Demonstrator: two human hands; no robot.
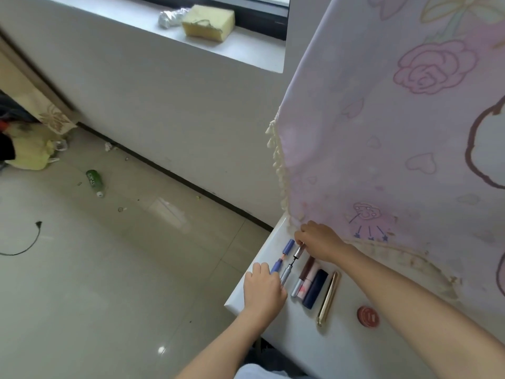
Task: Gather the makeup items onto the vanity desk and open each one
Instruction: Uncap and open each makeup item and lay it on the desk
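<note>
While the left hand [263,289] gripped the silver tube [285,274], the right hand [319,240] pinched its cap [298,252] — wand [293,260] bared between (arms outstretched). Blue lipstick [276,266] lay uncapped alongside.

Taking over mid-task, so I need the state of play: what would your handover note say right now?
Left hand grips the silver tube; right hand pinches its wand cap, drawn apart above the vanity desk.
Done: blue lipstick lies open, its blue cap lying apart.
Left: set these down, then open the brown-capped gloss, pink tube, navy tube, gold tube and red round compact, which all look closed.
</note>
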